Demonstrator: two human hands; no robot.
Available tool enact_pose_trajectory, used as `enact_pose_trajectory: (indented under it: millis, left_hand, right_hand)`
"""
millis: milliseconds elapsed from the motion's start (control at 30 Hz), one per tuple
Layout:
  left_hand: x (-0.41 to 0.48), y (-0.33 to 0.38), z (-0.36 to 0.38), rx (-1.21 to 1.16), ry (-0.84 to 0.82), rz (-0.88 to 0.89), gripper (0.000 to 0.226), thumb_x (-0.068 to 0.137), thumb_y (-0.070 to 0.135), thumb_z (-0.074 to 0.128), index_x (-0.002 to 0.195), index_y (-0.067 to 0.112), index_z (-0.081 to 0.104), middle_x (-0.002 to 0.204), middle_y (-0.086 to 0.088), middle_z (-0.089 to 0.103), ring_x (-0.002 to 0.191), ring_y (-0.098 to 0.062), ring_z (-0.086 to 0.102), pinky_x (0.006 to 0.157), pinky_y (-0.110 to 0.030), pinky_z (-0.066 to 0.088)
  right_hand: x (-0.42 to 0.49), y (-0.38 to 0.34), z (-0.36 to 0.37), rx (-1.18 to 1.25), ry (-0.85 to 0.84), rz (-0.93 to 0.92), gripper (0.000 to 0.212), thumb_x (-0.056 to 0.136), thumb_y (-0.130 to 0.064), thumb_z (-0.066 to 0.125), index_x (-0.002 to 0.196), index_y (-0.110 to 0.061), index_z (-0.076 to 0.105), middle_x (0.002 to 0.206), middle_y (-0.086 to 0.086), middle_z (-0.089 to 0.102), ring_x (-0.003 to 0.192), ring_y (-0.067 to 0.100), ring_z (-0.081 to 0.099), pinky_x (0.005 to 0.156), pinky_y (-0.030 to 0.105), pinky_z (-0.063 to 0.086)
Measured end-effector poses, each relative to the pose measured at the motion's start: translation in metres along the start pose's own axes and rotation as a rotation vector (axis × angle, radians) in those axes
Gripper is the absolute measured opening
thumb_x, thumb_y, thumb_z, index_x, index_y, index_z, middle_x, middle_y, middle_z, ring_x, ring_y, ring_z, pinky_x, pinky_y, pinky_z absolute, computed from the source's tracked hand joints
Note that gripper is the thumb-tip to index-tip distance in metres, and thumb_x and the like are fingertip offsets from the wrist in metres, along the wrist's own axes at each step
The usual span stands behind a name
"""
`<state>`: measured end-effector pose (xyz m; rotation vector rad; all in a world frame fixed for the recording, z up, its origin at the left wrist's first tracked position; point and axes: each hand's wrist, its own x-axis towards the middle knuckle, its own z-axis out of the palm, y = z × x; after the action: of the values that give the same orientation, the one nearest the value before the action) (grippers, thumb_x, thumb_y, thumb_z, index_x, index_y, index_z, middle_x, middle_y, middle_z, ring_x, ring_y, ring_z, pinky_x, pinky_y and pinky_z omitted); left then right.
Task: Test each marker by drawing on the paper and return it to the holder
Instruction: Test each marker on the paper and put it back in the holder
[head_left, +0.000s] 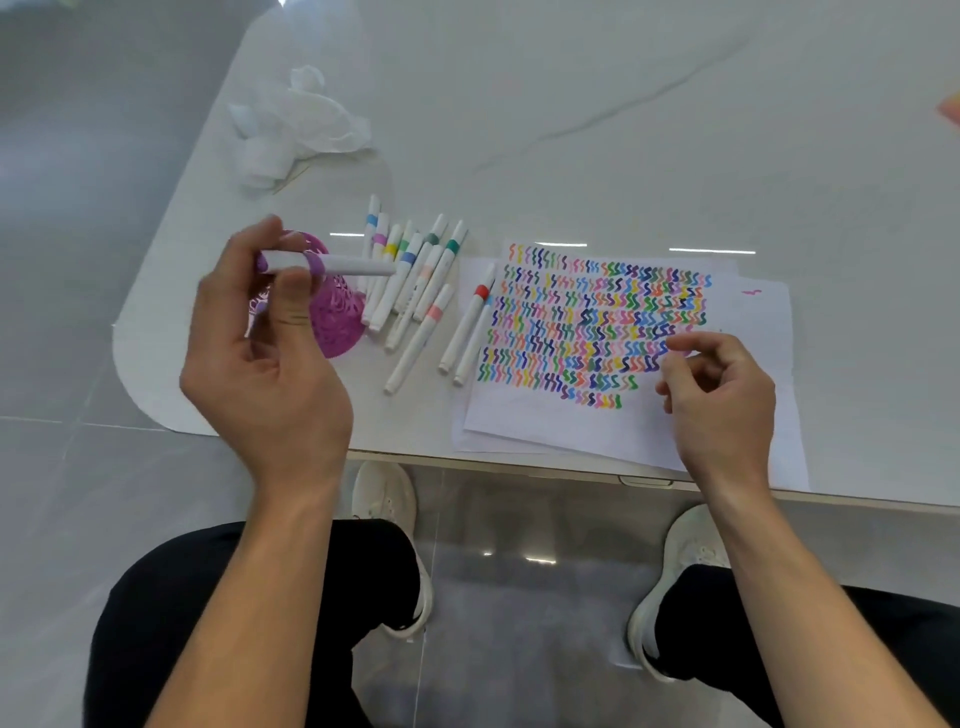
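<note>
My left hand (265, 358) grips the capped purple marker (332, 264) over the pink holder (332, 312) near the tabletop's (571, 130) left edge; I judge it tested and due to go in. My right hand (717, 395) hovers loosely curled and empty over the squiggle-filled paper (597, 415) at the near edge. Many loose markers (415, 291) lie between, not yet returned.
</note>
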<state>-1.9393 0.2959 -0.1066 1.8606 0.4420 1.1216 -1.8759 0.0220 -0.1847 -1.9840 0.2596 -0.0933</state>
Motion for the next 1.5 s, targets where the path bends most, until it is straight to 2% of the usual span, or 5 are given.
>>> enact_pose_trajectory:
  millis: [233, 367, 600, 867, 1500]
  left_hand:
    - [0.008, -0.012, -0.007, 0.194, 0.084, 0.200, 0.025, 0.107, 0.013, 0.052, 0.124, 0.001, 0.066, 0.110, 0.008, 0.062, 0.104, -0.012, 0.058, 0.086, -0.044, 0.055]
    - [0.007, -0.019, -0.007, 0.220, 0.029, 0.208, 0.027, 0.107, 0.014, 0.052, 0.127, 0.001, 0.065, 0.110, 0.006, 0.060, 0.103, -0.025, 0.063, 0.087, -0.043, 0.057]
    - [0.006, -0.026, -0.003, 0.393, -0.090, 0.057, 0.035, 0.108, 0.026, 0.047, 0.134, 0.009, 0.064, 0.120, -0.013, 0.067, 0.115, -0.024, 0.060, 0.097, -0.005, 0.037]
    - [0.004, -0.038, 0.003, 0.574, -0.178, 0.004, 0.032, 0.104, 0.021, 0.048, 0.131, 0.016, 0.065, 0.123, -0.004, 0.066, 0.115, -0.024, 0.057, 0.108, -0.050, 0.041]
    - [-0.024, -0.024, 0.029, 0.410, -0.317, 0.271, 0.027, 0.096, 0.006, 0.065, 0.123, 0.009, 0.070, 0.115, -0.009, 0.070, 0.110, -0.024, 0.061, 0.096, -0.032, 0.049]
  right_hand:
    - [0.000, -0.001, 0.005, -0.021, 0.010, 0.013, 0.010, 0.099, -0.014, 0.063, 0.105, -0.020, 0.069, 0.080, 0.000, 0.070, 0.074, 0.012, 0.070, 0.076, 0.038, 0.061]
    - [0.000, -0.001, 0.006, -0.015, 0.010, 0.020, 0.010, 0.099, -0.015, 0.063, 0.106, -0.019, 0.069, 0.082, 0.001, 0.071, 0.077, 0.014, 0.072, 0.076, 0.037, 0.061]
    - [0.000, -0.001, 0.008, -0.011, 0.002, 0.022, 0.009, 0.099, -0.015, 0.064, 0.106, -0.018, 0.069, 0.083, 0.003, 0.072, 0.079, 0.018, 0.072, 0.076, 0.040, 0.061]
    - [0.000, -0.001, 0.006, -0.007, -0.010, 0.021, 0.009, 0.101, -0.016, 0.063, 0.107, -0.017, 0.068, 0.084, 0.005, 0.071, 0.071, 0.009, 0.069, 0.075, 0.038, 0.060]
    - [0.003, 0.004, -0.003, -0.042, 0.017, 0.026, 0.009, 0.099, -0.017, 0.063, 0.106, -0.020, 0.068, 0.083, 0.000, 0.071, 0.080, 0.017, 0.073, 0.078, 0.040, 0.062]
